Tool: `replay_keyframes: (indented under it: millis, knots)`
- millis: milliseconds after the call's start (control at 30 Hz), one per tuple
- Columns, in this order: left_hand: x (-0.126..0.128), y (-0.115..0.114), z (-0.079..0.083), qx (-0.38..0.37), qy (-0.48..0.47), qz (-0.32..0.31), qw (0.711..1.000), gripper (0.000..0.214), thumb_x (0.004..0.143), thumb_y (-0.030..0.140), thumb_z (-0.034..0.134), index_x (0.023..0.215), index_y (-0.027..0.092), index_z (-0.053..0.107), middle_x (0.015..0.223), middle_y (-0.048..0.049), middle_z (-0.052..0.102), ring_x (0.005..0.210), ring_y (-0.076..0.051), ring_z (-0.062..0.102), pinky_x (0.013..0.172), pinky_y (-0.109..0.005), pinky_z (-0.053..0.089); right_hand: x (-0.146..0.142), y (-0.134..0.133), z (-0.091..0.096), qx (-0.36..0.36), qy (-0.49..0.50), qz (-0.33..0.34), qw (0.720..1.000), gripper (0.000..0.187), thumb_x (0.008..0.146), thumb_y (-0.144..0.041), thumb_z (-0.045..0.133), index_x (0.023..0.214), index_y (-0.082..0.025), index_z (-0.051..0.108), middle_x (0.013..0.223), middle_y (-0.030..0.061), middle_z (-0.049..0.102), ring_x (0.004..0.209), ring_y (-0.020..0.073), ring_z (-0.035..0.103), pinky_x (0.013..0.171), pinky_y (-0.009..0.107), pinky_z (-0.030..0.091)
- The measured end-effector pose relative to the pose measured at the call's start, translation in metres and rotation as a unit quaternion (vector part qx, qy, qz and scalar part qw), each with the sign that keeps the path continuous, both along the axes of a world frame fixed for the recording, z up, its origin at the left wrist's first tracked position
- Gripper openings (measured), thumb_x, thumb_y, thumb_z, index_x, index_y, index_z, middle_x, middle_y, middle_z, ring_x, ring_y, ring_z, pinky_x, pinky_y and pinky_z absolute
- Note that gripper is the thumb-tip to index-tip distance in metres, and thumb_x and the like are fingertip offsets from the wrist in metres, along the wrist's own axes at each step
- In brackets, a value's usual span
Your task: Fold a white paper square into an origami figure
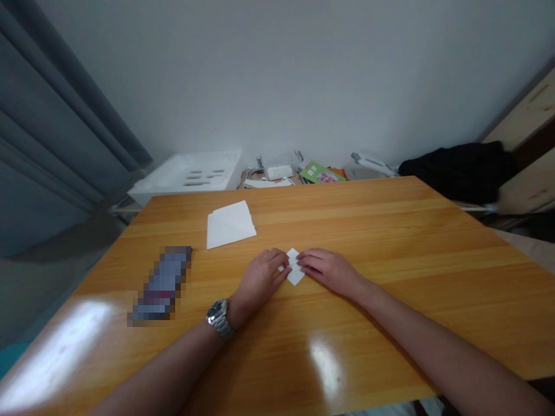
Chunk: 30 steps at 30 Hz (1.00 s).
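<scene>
Left hand (261, 277) and right hand (330, 271), fingers curled nearly closed, pinch opposite sides of a small folded white paper (295, 275) at the middle of a glossy wooden tabletop (390, 231). Uneven pressure could skew its creases; pulling the sides apart might tear it; the smooth surface could let it slide. Beyond, a green booklet (319, 173) bears pale characters too blurred to read. The phone (162, 286) is pixelated, its screen illegible.

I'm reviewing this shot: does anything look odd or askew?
The dark flat object at left is pixelated, hiding its details. The white paper beyond it lies askew on the table. I see no spill.
</scene>
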<state>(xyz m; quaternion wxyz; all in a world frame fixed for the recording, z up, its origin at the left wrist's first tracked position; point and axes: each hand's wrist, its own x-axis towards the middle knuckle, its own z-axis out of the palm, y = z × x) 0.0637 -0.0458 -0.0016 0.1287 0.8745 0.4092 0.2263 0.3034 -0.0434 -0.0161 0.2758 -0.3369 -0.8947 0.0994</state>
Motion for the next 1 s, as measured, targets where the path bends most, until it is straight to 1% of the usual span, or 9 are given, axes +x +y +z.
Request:
replay_keyframes:
  millis: [200, 300, 433, 533, 633, 700, 833, 933, 1000]
  knots:
    - [-0.001, 0.001, 0.002, 0.004, 0.005, -0.007, 1.0, 0.014, 0.097, 0.028, 0.06, 0.108, 0.021, 0.065, 0.108, -0.0057, 0.069, 0.099, -0.022, 0.063, 0.089, -0.036, 0.053, 0.0, 0.001, -0.001, 0.005, -0.002, -0.006, 1.0, 0.018, 0.099, -0.022, 0.057, 0.105, -0.022, 0.074, 0.112, 0.0094, 0.074, 0.103, 0.0218, 0.069, 0.09, 0.037, 0.058]
    - [-0.003, 0.0, 0.002, 0.027, 0.024, -0.033, 0.999, 0.018, 0.1, 0.029, 0.055, 0.11, 0.022, 0.069, 0.119, -0.0065, 0.07, 0.102, -0.022, 0.064, 0.092, -0.038, 0.053, 0.002, 0.003, 0.0, 0.011, -0.007, -0.021, 1.0, 0.019, 0.099, -0.022, 0.057, 0.107, -0.022, 0.075, 0.112, 0.009, 0.074, 0.102, 0.0215, 0.069, 0.089, 0.036, 0.058]
    - [-0.004, -0.005, 0.004, 0.052, 0.056, -0.071, 0.995, 0.029, 0.101, 0.031, 0.053, 0.124, 0.021, 0.067, 0.131, -0.0087, 0.066, 0.107, -0.024, 0.063, 0.098, -0.042, 0.052, 0.009, 0.008, 0.002, 0.026, -0.026, -0.054, 0.998, 0.02, 0.1, -0.022, 0.057, 0.109, -0.024, 0.075, 0.111, 0.0083, 0.074, 0.099, 0.0219, 0.069, 0.085, 0.036, 0.057]
    - [-0.004, -0.009, 0.008, 0.053, 0.074, -0.083, 0.992, 0.038, 0.098, 0.039, 0.057, 0.131, 0.022, 0.064, 0.133, -0.0102, 0.064, 0.116, -0.027, 0.059, 0.105, -0.047, 0.048, 0.014, 0.009, 0.003, 0.03, -0.035, -0.05, 0.998, 0.022, 0.1, -0.022, 0.057, 0.114, -0.022, 0.074, 0.117, 0.0101, 0.073, 0.105, 0.0241, 0.068, 0.09, 0.04, 0.056]
    - [-0.005, -0.012, 0.011, 0.04, 0.079, -0.098, 0.991, 0.043, 0.097, 0.044, 0.058, 0.134, 0.023, 0.063, 0.133, -0.0109, 0.061, 0.124, -0.028, 0.055, 0.109, -0.047, 0.044, 0.018, 0.007, 0.005, 0.015, -0.05, -0.03, 0.998, 0.029, 0.1, -0.026, 0.055, 0.125, -0.021, 0.069, 0.126, 0.0125, 0.069, 0.115, 0.0265, 0.064, 0.099, 0.046, 0.053]
    - [-0.005, -0.014, 0.013, 0.027, 0.082, -0.107, 0.991, 0.046, 0.096, 0.046, 0.058, 0.136, 0.023, 0.061, 0.132, -0.0115, 0.06, 0.123, -0.028, 0.054, 0.109, -0.046, 0.045, 0.019, 0.005, 0.007, 0.005, -0.057, -0.023, 0.998, 0.033, 0.102, -0.029, 0.053, 0.131, -0.022, 0.066, 0.13, 0.0136, 0.065, 0.119, 0.0271, 0.06, 0.102, 0.048, 0.051]
    - [-0.005, -0.017, 0.015, 0.006, 0.093, -0.126, 0.988, 0.052, 0.096, 0.048, 0.057, 0.142, 0.024, 0.055, 0.129, -0.0114, 0.061, 0.116, -0.028, 0.057, 0.103, -0.046, 0.048, 0.02, 0.002, 0.012, -0.011, -0.07, -0.023, 0.997, 0.036, 0.102, -0.033, 0.051, 0.134, -0.023, 0.064, 0.13, 0.0137, 0.062, 0.122, 0.0273, 0.056, 0.105, 0.049, 0.048]
    - [-0.004, -0.018, 0.016, 0.006, 0.093, -0.147, 0.985, 0.055, 0.096, 0.048, 0.056, 0.146, 0.025, 0.05, 0.136, -0.0116, 0.058, 0.117, -0.029, 0.057, 0.103, -0.047, 0.048, 0.019, 0.001, 0.013, -0.022, -0.074, -0.021, 0.997, 0.037, 0.103, -0.034, 0.049, 0.137, -0.024, 0.062, 0.13, 0.0133, 0.062, 0.123, 0.0272, 0.054, 0.107, 0.049, 0.046]
    - [-0.004, -0.017, 0.015, 0.01, 0.087, -0.154, 0.984, 0.055, 0.097, 0.047, 0.056, 0.147, 0.026, 0.048, 0.142, -0.0111, 0.055, 0.122, -0.029, 0.055, 0.107, -0.048, 0.045, 0.019, 0.001, 0.012, -0.028, -0.075, -0.021, 0.997, 0.039, 0.104, -0.036, 0.047, 0.138, -0.024, 0.061, 0.131, 0.0133, 0.062, 0.124, 0.0271, 0.054, 0.108, 0.049, 0.046]
